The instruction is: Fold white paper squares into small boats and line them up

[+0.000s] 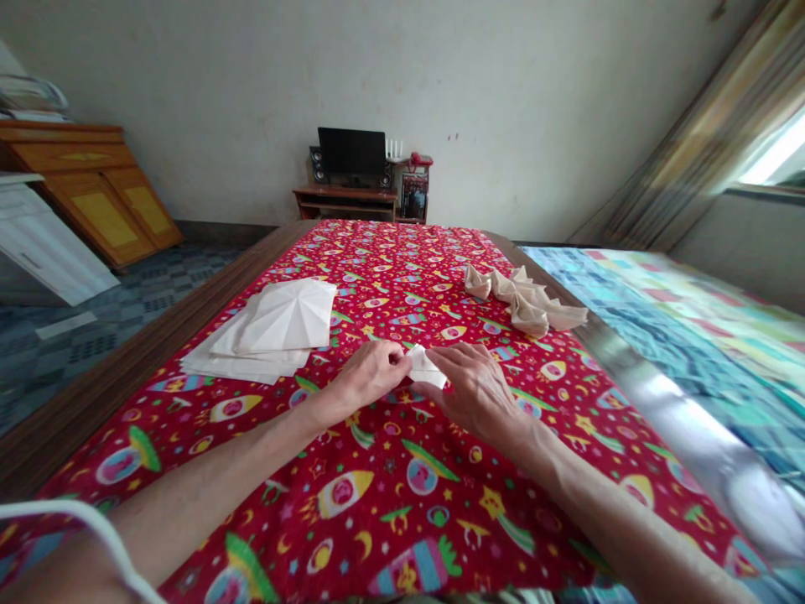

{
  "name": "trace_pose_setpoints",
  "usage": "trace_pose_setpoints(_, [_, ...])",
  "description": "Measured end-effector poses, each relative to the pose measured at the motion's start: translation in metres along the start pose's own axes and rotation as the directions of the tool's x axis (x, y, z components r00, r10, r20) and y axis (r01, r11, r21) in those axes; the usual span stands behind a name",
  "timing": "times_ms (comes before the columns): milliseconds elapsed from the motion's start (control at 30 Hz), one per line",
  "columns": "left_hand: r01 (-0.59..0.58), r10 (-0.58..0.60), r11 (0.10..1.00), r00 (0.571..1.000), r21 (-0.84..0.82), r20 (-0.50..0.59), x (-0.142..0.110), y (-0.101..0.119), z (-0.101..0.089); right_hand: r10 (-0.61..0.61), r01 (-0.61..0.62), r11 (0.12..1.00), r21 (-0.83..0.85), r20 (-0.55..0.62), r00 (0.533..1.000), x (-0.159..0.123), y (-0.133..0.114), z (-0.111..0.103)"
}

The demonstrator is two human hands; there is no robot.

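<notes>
A small piece of white folded paper [428, 367] sits on the red patterned cloth, between my two hands. My left hand [374, 369] is closed, its thumb and forefinger pinching the paper's left corner. From the other side, my right hand [475, 386] grips the paper, fingers over its upper right edge and thumb at its lower edge. Part of the paper is hidden beneath those fingers. To the left lies a stack of creased white paper sheets [286, 315]. Several finished-looking folded paper shapes with pointed ends [528, 310] are grouped on the right.
The red cloth [402, 512] covers a long dark-edged table [251, 252]. A white cable [94, 524] crosses the lower left corner. Beyond the table stand a monitor [352, 153] and a red telephone [420, 158]. A bed [679, 335] runs along the right, a wooden cabinet [104, 193] at left.
</notes>
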State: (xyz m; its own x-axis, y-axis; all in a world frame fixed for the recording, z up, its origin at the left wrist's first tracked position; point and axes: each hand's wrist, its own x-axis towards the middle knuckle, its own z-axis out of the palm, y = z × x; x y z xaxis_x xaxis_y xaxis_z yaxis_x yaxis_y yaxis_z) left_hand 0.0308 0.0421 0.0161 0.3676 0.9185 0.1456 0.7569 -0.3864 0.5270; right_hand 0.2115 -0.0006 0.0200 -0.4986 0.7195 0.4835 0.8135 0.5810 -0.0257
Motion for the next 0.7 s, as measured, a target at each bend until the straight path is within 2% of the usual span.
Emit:
trace_pose_setpoints(133, [-0.044,0.034,0.991,0.996,-0.123,-0.087,0.000,0.005,-0.004,-0.007,0.007,1.000,-0.019,0.003,1.000,0.011,-0.014,0.005])
trace_pose_setpoints(200, [-0.098,0.069,0.976,0.986,-0.194,-0.150,-0.002,0.008,-0.007,0.042,-0.038,0.996,0.083,-0.047,0.998,0.014,-0.012,0.008])
trace_pose_setpoints(267, [-0.167,0.105,0.955,0.964,-0.246,-0.246,-0.004,0.009,-0.008,0.187,-0.149,0.953,0.265,-0.123,0.975,0.016,-0.005,0.010])
trace_pose_setpoints(333, [-0.201,0.108,0.938,0.943,-0.282,-0.314,-0.006,0.009,-0.006,0.401,-0.292,0.822,0.489,-0.132,0.907,0.018,0.004,0.013])
trace_pose_setpoints(400, [-0.172,0.065,0.921,0.952,-0.348,-0.298,-0.007,0.008,-0.002,0.556,-0.386,0.612,0.691,-0.028,0.831,0.019,0.013,0.016])
trace_pose_setpoints(467, [-0.135,0.047,0.898,0.976,-0.420,-0.214,-0.008,0.005,0.002,0.602,-0.433,0.409,0.803,0.119,0.789,0.019,0.017,0.019])
trace_pose_setpoints(533, [-0.136,0.066,0.888,0.983,-0.439,-0.172,-0.008,0.002,0.004,0.579,-0.471,0.304,0.828,0.232,0.782,0.018,0.018,0.021])
trace_pose_setpoints(567, [-0.151,0.082,0.889,0.981,-0.433,-0.175,-0.007,0.000,0.005,0.559,-0.491,0.306,0.816,0.263,0.786,0.017,0.018,0.022])
trace_pose_setpoints(600, [-0.168,0.096,0.892,0.978,-0.420,-0.187,-0.006,-0.003,0.005,0.543,-0.511,0.347,0.787,0.275,0.793,0.016,0.017,0.023])
trace_pose_setpoints(700, [-0.191,0.126,0.911,0.973,-0.367,-0.192,-0.002,-0.015,0.005,0.517,-0.519,0.593,0.615,0.203,0.832,0.013,0.015,0.024])
